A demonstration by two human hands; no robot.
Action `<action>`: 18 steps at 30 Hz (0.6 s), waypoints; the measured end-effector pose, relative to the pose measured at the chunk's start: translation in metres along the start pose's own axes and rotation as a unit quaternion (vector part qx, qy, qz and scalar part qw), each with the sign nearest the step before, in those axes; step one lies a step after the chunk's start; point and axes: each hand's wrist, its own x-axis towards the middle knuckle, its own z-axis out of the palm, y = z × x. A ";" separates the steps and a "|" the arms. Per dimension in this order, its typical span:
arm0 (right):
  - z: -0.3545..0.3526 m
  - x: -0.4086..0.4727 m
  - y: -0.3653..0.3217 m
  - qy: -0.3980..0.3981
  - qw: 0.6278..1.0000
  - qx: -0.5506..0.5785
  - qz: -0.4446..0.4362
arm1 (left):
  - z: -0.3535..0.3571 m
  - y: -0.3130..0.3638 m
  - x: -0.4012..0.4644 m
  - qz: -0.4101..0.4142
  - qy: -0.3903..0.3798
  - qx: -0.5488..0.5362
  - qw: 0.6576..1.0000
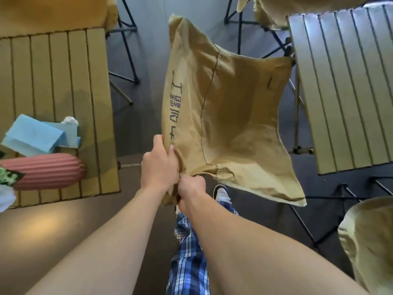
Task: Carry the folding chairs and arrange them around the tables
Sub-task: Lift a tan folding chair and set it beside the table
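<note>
- Two slatted folding tables flank the tan canvas folding chair [231,116], which hangs in the gap between them above the dark grey floor [148,50].
- Left of the chair, the yellow-tan slatted table [61,81] is made of long narrow strips with dark seams; on its near left end lie a pale blue tissue box [36,135] with white tissue poking from the top, and a pink ribbed, rounded case [46,170]. What the case holds cannot be told.
- Just left of the chair's near corner, the left hand [160,167] grips a bunched edge of the fabric, fingers curled over it.
- The chair's seat is soft, creased cloth with stitched seams, a small slit and dark printed characters along its left side; its far right corner touches the right table's edge.
- Directly below the gathered corner, the right hand [190,191] clenches the same bunch of cloth.
- Right of the chair, the grey-green slatted table [344,88] stands on thin black legs.
- Right and nearer, another tan fabric chair [370,241] shows at the frame's edge.
</note>
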 end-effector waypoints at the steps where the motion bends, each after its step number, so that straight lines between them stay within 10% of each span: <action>1: -0.001 0.001 -0.001 0.012 1.000 -0.005 -0.001 | -0.001 0.001 0.000 -0.046 0.007 -0.029 0.999; 10: -0.018 0.024 -0.002 0.099 0.992 0.013 0.072 | 0.013 0.004 -0.010 -0.270 0.086 -0.075 0.956; 18: -0.049 0.022 0.003 0.111 0.992 0.012 0.056 | 0.015 0.003 -0.010 -0.273 0.081 -0.019 0.959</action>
